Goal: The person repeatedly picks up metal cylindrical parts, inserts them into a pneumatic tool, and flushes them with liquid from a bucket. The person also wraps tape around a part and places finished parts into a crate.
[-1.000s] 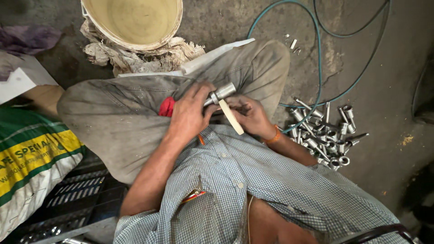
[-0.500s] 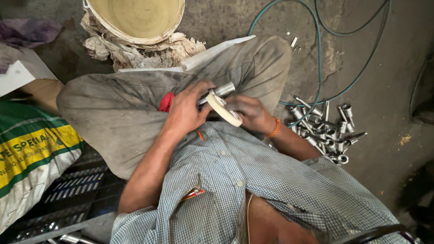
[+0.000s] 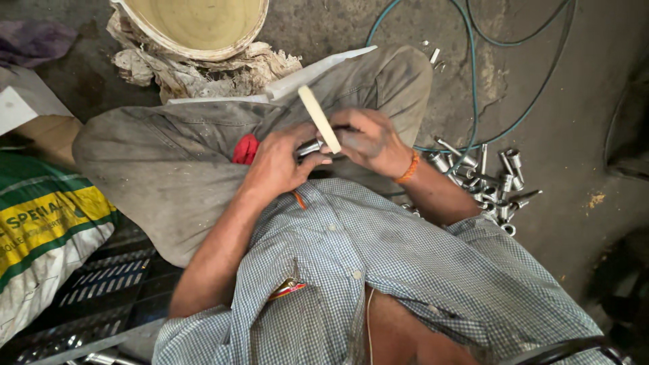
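A small metal fitting (image 3: 309, 148) is sitting above the person's lap, between the two hands, with only its shiny end showing. The left hand (image 3: 277, 162) is gripping it, fingers (image 3: 318, 161) clenched around its body. The right hand (image 3: 368, 140) is pinching a flat, pale cream roll of tape (image 3: 320, 118) that is standing edge-on and tilting up and away from the fitting; its lower edge is touching the fitting's end. An orange band (image 3: 407, 168) is circling the right wrist. A red cloth (image 3: 246, 149) is lying just beside the left hand on the grey trousers (image 3: 155, 162). To the right, on the concrete floor (image 3: 581, 101), a pile of metal fittings (image 3: 490, 181) is lying near the right forearm, with bare floor beyond it. A green hose (image 3: 473, 74) is curving past the knee. A round pale basin (image 3: 199, 23) on rags is sitting beyond the knees, and a green and yellow sack (image 3: 40, 223) is crowding the left side.
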